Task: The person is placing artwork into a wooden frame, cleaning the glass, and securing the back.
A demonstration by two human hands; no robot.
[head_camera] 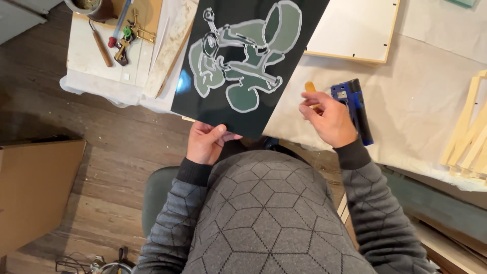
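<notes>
My left hand (pixel 205 142) grips the near edge of a dark glossy panel (pixel 243 66), thumb laid on its top face and the fingers curled underneath, so the panel sticks out away from me over the edge of the table (pixel 416 96). The panel is black with a pale outlined drawing in grey-green shapes across its middle, and it lies tilted, its far end reaching the top of the view. My right hand (pixel 327 119) hovers just right of the panel, apart from it, with the fingers bent around a small orange-tan piece (pixel 310 87) that pokes up past my fingertips; I cannot tell what the piece is. Just beside that hand, on its right, a blue and black stapler (pixel 353 106) lies on the pale cloth that covers the table. Farther off stands a white board with a wooden frame (pixel 355 30), and at the right edge some light wooden strips (pixel 472 132) are stacked. To the left of the panel sits a small white stand (pixel 96 56) with a wooden-handled tool (pixel 101 45) and a bunch of keys (pixel 123 43) on it. On the wood floor at my left lies a brown cardboard sheet (pixel 35 187).
</notes>
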